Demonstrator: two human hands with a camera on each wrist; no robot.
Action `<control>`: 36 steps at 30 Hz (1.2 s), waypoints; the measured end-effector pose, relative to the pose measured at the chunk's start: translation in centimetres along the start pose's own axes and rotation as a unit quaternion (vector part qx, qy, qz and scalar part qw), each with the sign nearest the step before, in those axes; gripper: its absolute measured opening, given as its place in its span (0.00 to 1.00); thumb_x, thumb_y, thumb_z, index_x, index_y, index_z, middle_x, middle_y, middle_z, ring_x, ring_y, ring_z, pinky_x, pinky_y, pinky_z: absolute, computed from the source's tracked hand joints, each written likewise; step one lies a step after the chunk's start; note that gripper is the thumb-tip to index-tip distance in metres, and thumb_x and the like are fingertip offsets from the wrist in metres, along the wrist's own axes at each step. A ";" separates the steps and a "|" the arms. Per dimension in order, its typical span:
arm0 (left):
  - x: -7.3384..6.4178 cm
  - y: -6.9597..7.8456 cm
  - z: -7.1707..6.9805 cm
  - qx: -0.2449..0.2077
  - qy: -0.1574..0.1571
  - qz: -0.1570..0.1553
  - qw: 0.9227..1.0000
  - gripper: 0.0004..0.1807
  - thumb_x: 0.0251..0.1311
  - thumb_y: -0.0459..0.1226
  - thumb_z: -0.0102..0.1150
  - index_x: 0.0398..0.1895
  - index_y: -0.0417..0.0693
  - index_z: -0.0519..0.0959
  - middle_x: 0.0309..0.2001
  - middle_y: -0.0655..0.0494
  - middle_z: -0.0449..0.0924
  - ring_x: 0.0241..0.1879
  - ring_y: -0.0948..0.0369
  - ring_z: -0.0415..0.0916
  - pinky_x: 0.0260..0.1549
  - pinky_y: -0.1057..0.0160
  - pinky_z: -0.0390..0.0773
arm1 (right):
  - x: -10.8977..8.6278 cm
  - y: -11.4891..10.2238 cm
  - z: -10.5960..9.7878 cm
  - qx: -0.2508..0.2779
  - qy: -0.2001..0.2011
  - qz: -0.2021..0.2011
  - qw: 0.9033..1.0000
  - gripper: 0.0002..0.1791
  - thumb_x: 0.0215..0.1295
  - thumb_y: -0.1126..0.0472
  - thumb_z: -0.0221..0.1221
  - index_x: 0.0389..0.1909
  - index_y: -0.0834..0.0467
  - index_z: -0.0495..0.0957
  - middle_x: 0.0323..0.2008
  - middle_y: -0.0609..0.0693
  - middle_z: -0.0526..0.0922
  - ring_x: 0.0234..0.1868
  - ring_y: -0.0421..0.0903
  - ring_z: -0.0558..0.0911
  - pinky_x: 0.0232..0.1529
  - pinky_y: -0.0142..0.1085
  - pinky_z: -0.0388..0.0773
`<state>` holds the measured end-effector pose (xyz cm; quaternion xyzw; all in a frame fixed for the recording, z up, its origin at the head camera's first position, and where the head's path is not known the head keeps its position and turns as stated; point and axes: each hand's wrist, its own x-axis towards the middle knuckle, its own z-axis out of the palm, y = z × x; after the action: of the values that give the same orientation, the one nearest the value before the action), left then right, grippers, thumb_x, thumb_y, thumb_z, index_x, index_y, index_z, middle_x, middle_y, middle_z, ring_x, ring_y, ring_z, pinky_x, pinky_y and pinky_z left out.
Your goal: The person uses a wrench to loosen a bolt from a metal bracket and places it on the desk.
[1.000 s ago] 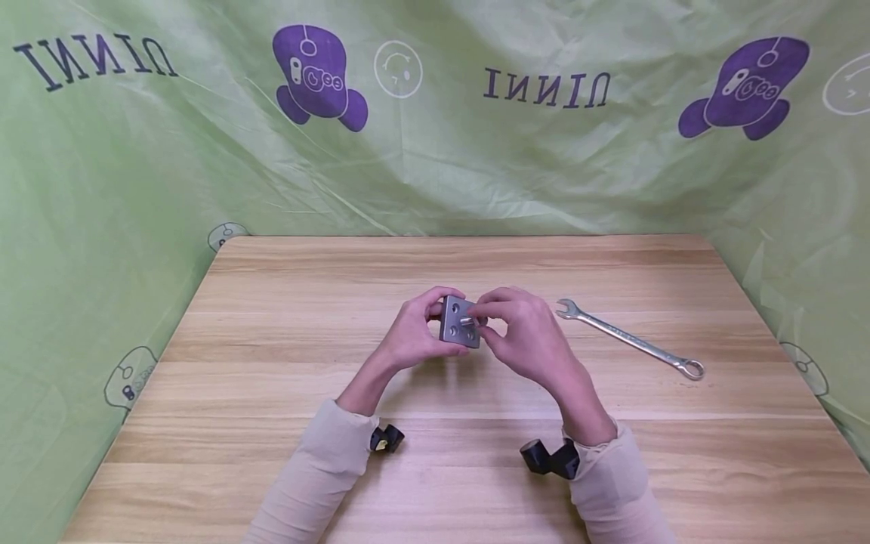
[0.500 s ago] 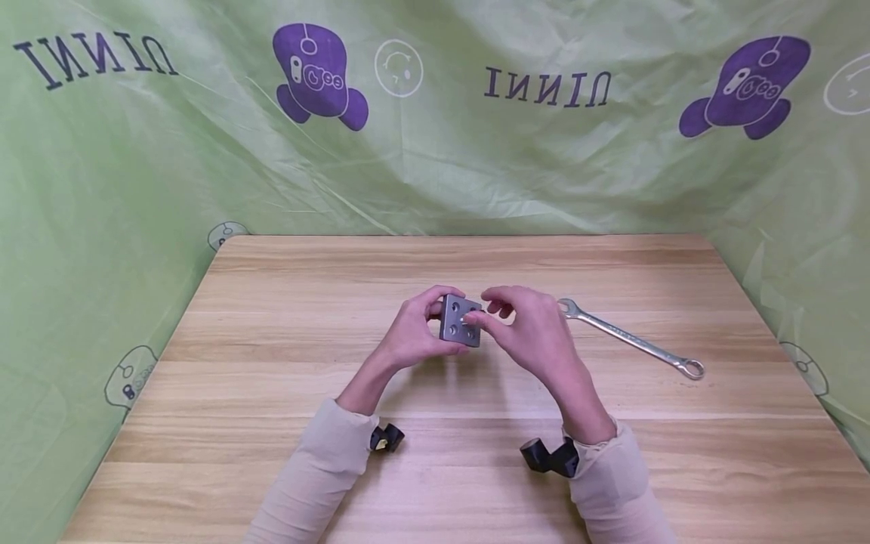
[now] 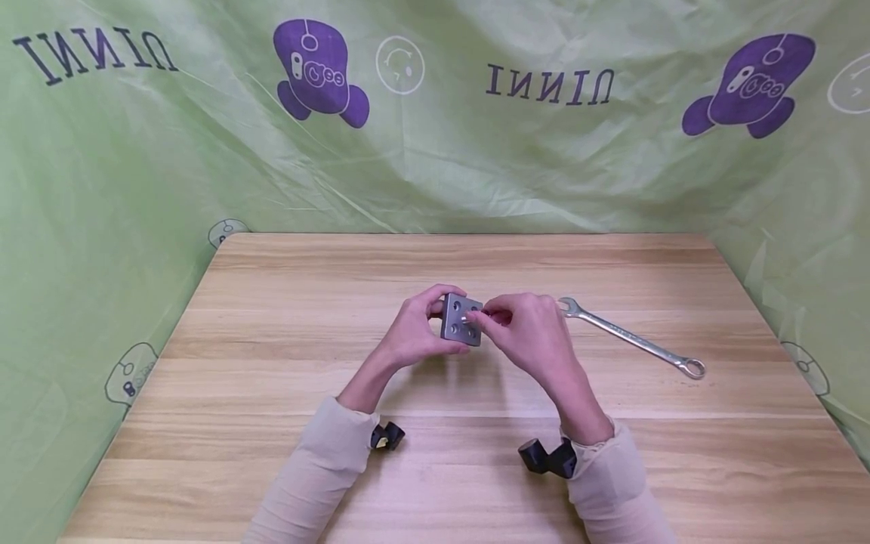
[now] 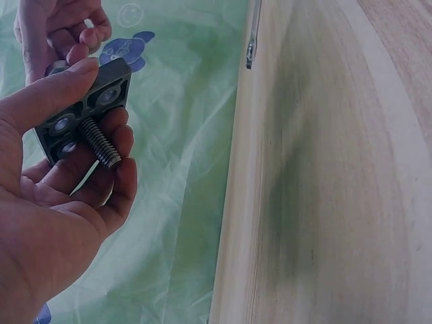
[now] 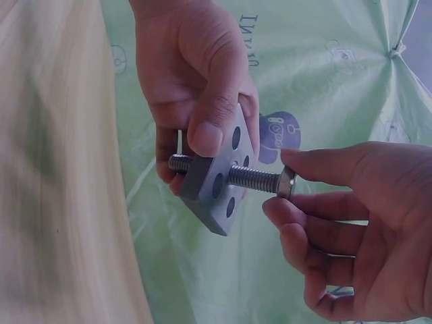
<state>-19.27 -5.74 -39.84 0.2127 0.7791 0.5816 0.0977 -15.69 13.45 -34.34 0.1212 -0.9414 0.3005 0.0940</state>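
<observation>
My left hand [image 3: 420, 326] grips a square grey metal plate [image 3: 457, 326] by its edges, above the table, its face turned to the right. Several holes show around the plate's centre. A threaded bolt [image 5: 253, 179] runs through the middle, and its threaded end sticks out on the far side, near the left fingers [image 4: 120, 145]. My right hand [image 3: 533, 325] pinches the bolt's head [image 5: 287, 183] between thumb and fingers, with a stretch of thread visible between head and plate. In the head view the right fingers mostly hide the head.
A combination wrench [image 3: 632, 338] lies on the wooden table [image 3: 272, 317] to the right of my hands. Green printed cloth [image 3: 435, 166] hangs behind the table and at both sides. Black wrist mounts [image 3: 547, 458] sit at the cuffs.
My right fingers loosened from the bolt and spread half a second ago; now they have closed on its head again. The left hand and plate have stayed nearly still.
</observation>
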 end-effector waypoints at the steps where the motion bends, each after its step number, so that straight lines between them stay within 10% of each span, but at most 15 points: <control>1: 0.0 0.0 0.0 0.000 0.000 -0.001 1.000 0.40 0.37 0.27 0.78 0.60 0.44 0.73 0.47 0.39 0.87 0.44 0.56 0.85 0.57 0.47 0.75 | 0.0 0.1 0.0 0.003 -0.001 -0.009 1.000 0.11 0.58 0.53 0.71 0.34 0.58 0.89 0.25 0.50 0.89 0.26 0.43 0.83 0.29 0.35 0.75; 20: 0.1 0.0 0.0 -0.003 0.002 -0.001 1.000 0.39 0.38 0.25 0.78 0.59 0.44 0.74 0.45 0.39 0.87 0.42 0.56 0.84 0.53 0.48 0.76 | 0.1 0.8 -0.2 0.006 0.010 -0.169 0.986 0.12 0.49 0.72 0.71 0.36 0.58 0.89 0.38 0.51 0.90 0.43 0.50 0.83 0.46 0.45 0.79; 27: 0.0 0.1 -0.1 -0.005 0.005 -0.003 1.000 0.39 0.37 0.26 0.78 0.59 0.44 0.74 0.46 0.39 0.87 0.43 0.56 0.84 0.54 0.49 0.76 | 0.1 0.5 -0.2 0.027 0.013 -0.079 0.996 0.23 0.53 0.55 0.74 0.48 0.60 0.84 0.39 0.54 0.89 0.41 0.50 0.85 0.41 0.43 0.79; 36: 0.1 0.1 0.0 0.002 0.005 -0.004 1.000 0.40 0.37 0.26 0.78 0.60 0.42 0.73 0.47 0.40 0.87 0.44 0.55 0.85 0.56 0.54 0.74 | 0.2 0.1 -0.1 -0.017 0.000 0.042 0.999 0.20 0.58 0.42 0.69 0.31 0.58 0.88 0.23 0.49 0.87 0.24 0.43 0.80 0.30 0.35 0.71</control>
<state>-19.29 -5.66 -39.74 0.2066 0.7817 0.5806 0.0960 -15.87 13.54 -34.25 0.0796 -0.9507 0.2880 0.0835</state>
